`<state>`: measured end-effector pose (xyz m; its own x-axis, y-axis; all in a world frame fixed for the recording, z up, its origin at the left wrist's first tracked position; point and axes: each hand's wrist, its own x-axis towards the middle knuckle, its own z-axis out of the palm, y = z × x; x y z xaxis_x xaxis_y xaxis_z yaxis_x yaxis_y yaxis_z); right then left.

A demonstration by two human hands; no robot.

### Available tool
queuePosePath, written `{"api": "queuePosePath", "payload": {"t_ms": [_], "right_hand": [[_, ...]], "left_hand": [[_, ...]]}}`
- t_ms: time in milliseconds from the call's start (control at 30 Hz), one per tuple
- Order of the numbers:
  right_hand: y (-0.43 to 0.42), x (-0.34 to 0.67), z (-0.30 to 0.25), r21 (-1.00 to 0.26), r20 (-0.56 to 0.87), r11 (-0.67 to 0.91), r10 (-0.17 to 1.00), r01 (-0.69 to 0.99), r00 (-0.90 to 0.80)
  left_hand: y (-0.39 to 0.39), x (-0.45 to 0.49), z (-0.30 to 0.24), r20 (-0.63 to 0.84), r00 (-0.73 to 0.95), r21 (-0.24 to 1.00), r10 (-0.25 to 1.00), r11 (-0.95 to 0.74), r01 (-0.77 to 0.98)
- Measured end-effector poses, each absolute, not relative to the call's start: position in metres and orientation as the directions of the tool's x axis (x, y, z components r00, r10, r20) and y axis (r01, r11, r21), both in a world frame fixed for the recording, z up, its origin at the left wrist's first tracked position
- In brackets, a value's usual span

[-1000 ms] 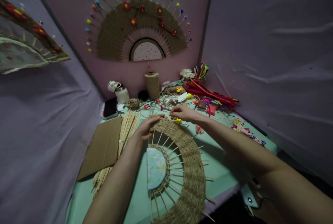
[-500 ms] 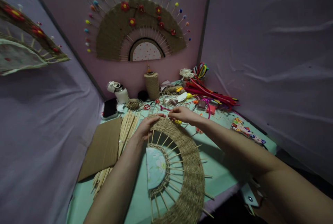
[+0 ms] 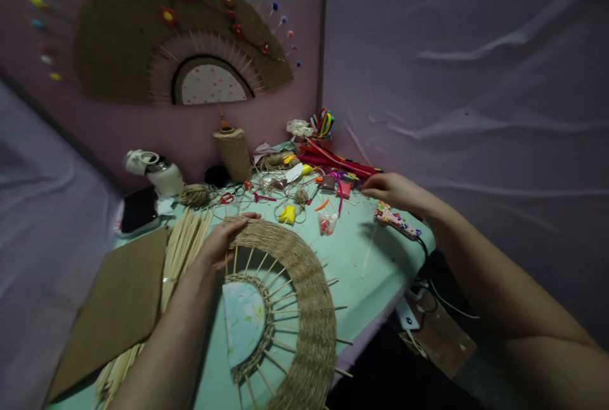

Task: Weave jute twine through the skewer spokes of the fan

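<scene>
With left hand (image 3: 222,242), gripping fan (image 3: 311,308) at its far end, by the edge of the weave. With right hand (image 3: 397,193), hovering out over right side of table (image 3: 354,283), near floral tool (image 3: 397,221) and well apart from fan; fingers bent and close together, cannot tell if holding anything. Placed over near part of table, running out of view at bottom. Woven of brown twine across pale ribs, with blue half-disc (image 3: 245,321) at the inner curve.

Noted left of fan: stick bundle (image 3: 183,245), partly behind left forearm, and cardboard (image 3: 114,308) beside it. Beyond fan: yellow packet (image 3: 287,214), clear bag (image 3: 326,224) with red contents, red scissors (image 3: 227,198), twine ball (image 3: 195,195). Farther back: jar (image 3: 165,178), twine spool (image 3: 233,153), red stems (image 3: 333,159). Above, on pink wall: wall fan (image 3: 114,48), trimmed with red flowers and coloured balls.
</scene>
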<state>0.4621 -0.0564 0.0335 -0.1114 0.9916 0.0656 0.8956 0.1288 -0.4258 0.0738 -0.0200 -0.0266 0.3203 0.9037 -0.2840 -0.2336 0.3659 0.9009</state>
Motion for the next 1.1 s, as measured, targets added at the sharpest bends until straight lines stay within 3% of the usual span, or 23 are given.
{"api": "queuePosePath", "payload": {"t_ms": [167,267,567,633,733,900,1000,1100], "right_hand": [[-0.087,0.510,-0.009,-0.172,-0.083,-0.151,0.987,0.973,0.139],[-0.093,0.520,-0.035,-0.139,-0.096,-0.224,0.972,0.964,0.212],[-0.092,0.523,-0.075,-0.102,-0.045,-0.224,0.974,0.969,0.220],[-0.098,0.519,-0.068,-0.167,-0.037,-0.238,0.971,0.957,0.235],[-0.109,0.508,-0.049,-0.400,-0.043,-0.250,0.966,0.882,0.255],[-0.119,0.477,-0.019,-0.862,-0.072,-0.193,0.962,0.469,0.262],[-0.115,0.454,-0.008,-0.972,-0.145,-0.178,0.968,0.153,0.205],[-0.107,0.430,0.002,-0.980,-0.196,-0.198,0.978,0.015,0.077]], "left_hand": [[-0.026,0.074,-0.026,-0.303,0.267,0.906,0.915,0.364,-0.215],[-0.029,0.075,-0.026,-0.301,0.242,0.911,0.922,0.353,-0.215],[-0.036,0.067,-0.032,-0.209,0.246,0.935,0.946,0.268,-0.235],[-0.036,0.066,-0.033,-0.205,0.250,0.932,0.946,0.267,-0.246],[-0.038,0.068,-0.032,-0.179,0.228,0.932,0.957,0.240,-0.272],[-0.042,0.071,-0.027,-0.176,0.196,0.919,0.965,0.232,-0.319],[-0.041,0.071,-0.027,-0.162,0.205,0.908,0.965,0.227,-0.353],[-0.041,0.071,-0.028,-0.161,0.205,0.892,0.965,0.231,-0.388]]}}
